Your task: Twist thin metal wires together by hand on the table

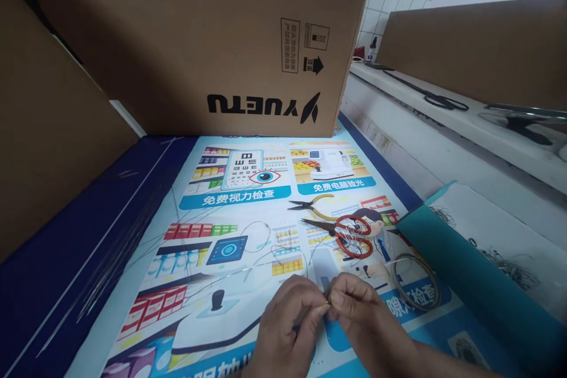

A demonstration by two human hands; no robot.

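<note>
At the near edge of the surface, the left hand (287, 326) and right hand (359, 308) each clenched a fingertip grip on a thin wire (326, 306); red scissors (335, 229) lay just beyond.

Open mat in the middle, hemmed in on three sides

The poster mat (230, 230) is free at its centre. A cardboard box (199, 41) blocks the back, a cardboard panel (53, 147) the left and a teal box (465, 277) the right. Scissors (349, 235), pliers (312, 205) and a wire coil (416, 280) clutter the right. A thin wire (248, 271) arches across the near middle.
</note>
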